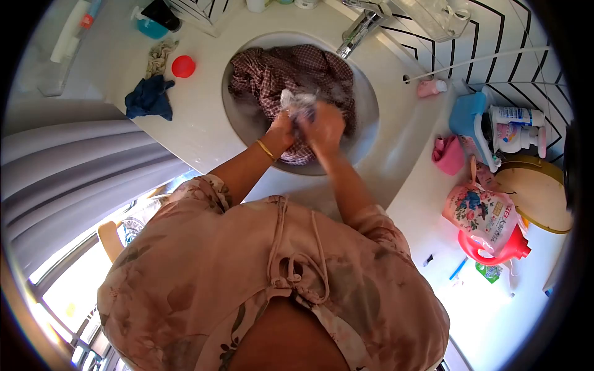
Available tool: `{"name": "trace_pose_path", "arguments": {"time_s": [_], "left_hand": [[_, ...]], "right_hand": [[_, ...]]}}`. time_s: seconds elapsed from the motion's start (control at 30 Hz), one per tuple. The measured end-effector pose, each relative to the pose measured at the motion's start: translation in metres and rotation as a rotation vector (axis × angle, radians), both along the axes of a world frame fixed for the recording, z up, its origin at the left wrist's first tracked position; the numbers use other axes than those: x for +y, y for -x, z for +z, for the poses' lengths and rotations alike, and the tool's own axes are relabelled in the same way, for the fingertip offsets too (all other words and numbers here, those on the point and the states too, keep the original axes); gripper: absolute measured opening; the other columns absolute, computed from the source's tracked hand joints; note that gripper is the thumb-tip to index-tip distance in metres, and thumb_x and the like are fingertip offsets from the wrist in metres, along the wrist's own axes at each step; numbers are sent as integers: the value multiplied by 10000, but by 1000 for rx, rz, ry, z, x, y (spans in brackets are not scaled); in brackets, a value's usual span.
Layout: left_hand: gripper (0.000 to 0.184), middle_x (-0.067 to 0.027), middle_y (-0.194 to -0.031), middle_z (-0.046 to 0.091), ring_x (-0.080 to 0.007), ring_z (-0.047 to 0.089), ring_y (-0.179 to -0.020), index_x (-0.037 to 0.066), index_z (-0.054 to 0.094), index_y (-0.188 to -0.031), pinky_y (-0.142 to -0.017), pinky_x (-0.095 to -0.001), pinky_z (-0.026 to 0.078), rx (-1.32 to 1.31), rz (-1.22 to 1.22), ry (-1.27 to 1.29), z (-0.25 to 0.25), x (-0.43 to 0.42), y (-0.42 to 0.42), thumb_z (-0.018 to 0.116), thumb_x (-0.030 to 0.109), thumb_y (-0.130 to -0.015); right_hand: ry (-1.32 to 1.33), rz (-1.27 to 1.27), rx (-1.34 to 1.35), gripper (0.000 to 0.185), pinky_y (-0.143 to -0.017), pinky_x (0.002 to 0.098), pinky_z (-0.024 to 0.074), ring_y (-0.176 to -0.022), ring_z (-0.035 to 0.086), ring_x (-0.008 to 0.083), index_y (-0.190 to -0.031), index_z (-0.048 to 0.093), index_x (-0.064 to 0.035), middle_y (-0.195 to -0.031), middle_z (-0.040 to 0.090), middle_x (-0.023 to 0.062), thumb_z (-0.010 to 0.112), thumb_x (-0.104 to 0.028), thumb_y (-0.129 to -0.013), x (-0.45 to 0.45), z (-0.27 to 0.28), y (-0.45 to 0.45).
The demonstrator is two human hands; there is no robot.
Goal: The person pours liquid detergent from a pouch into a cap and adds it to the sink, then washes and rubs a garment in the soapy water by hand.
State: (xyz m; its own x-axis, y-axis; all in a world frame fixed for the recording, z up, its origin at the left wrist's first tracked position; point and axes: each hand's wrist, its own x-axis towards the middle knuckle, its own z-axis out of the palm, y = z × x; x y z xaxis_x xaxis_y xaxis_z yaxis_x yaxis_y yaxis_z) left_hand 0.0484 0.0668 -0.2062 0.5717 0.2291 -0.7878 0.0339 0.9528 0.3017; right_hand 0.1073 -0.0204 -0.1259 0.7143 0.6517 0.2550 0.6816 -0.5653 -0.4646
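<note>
A dark checked cloth (266, 77) lies bunched and wet in the round sink basin (370, 111). Over its middle, my left hand (284, 127) and my right hand (325, 127) are pressed close together. Both are closed on the same piece of fabric, and a whitish, sudsy part (297, 99) of it sticks out above the fingers. Motion blurs the right hand and the fabric between the hands. A yellow bangle is on my left wrist. Behind the basin stands the faucet (359, 34), with no water stream visible.
Left of the basin are a red round lid (184, 66), a dark blue cloth (149, 98), a beige cloth (161, 57) and a teal bottle (150, 26). On the right counter stand a blue container (468, 114), a floral pouch (479, 210), a red jug (510, 247) and a pink cloth (447, 154).
</note>
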Motion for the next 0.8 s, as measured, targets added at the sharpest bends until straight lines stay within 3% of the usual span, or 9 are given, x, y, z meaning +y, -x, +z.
{"name": "trace_pose_path", "arguments": {"time_s": [0.07,0.27,0.37,0.4,0.47,0.53,0.6,0.7,0.8], "left_hand": [[433,-110,-999,603,-272,564,-930,55,575,-1044,-876,-404,441,-91,-104,-60,38,10,5,626,334,-717],[415,-131,-994,606,-292,565,-932,56,565,-1040,-882,-412,441,-223,-35,151,53,31,14,604,311,-715],[358,-124,-973,608,-289,579,-888,62,569,-1020,-851,-413,465,-256,52,384,6,30,23,561,309,-761],[329,-118,-954,611,-281,584,-868,67,575,-1004,-838,-408,474,-312,104,488,2,22,25,549,301,-774],[218,-89,-931,618,-240,589,-851,78,599,-932,-791,-371,493,-212,-32,198,26,1,5,541,234,-792],[211,-104,-858,632,-243,606,-836,58,623,-860,-803,-382,487,-336,-186,163,45,-2,6,572,239,-762],[211,-129,-860,643,-266,612,-839,33,635,-809,-811,-387,483,-199,-202,81,85,-7,9,589,229,-744],[278,-139,-918,638,-284,604,-845,16,626,-890,-822,-398,477,30,-76,126,56,1,3,595,252,-745],[377,-157,-1020,611,-311,585,-894,-1,574,-1043,-864,-418,454,63,-61,175,17,6,3,589,260,-770]], "right_hand": [[-110,-241,-53,233,-624,433,441,-693,562,316,-835,591,-73,-725,570,152,620,-278,-729,2,-26,-39],[-602,-331,1481,223,-751,397,466,-779,592,273,-916,600,-49,-841,610,115,557,-220,-780,4,-1,-4],[-288,156,65,200,-759,359,442,-810,571,226,-854,564,-12,-919,604,135,554,-199,-784,9,41,54],[-349,113,18,235,-740,371,441,-819,565,237,-866,570,-1,-917,592,157,553,-217,-777,6,27,48],[-472,31,-81,305,-701,394,439,-838,554,258,-891,582,22,-911,569,201,551,-254,-763,-5,-31,9],[-347,-361,806,352,-773,378,424,-936,526,262,-972,563,39,-1047,545,190,535,-261,-791,-30,-63,-49],[-467,-649,1293,412,-843,367,406,-1012,508,272,-1078,533,58,-1147,522,178,509,-272,-831,-47,-70,-75],[-659,-924,1324,491,-855,359,406,-1011,525,276,-1157,476,83,-1132,539,178,497,-298,-848,-57,-80,-61],[54,-700,830,487,-930,406,379,-1116,468,381,-1180,453,81,-1197,493,247,485,-273,-847,-53,-115,-11]]}}
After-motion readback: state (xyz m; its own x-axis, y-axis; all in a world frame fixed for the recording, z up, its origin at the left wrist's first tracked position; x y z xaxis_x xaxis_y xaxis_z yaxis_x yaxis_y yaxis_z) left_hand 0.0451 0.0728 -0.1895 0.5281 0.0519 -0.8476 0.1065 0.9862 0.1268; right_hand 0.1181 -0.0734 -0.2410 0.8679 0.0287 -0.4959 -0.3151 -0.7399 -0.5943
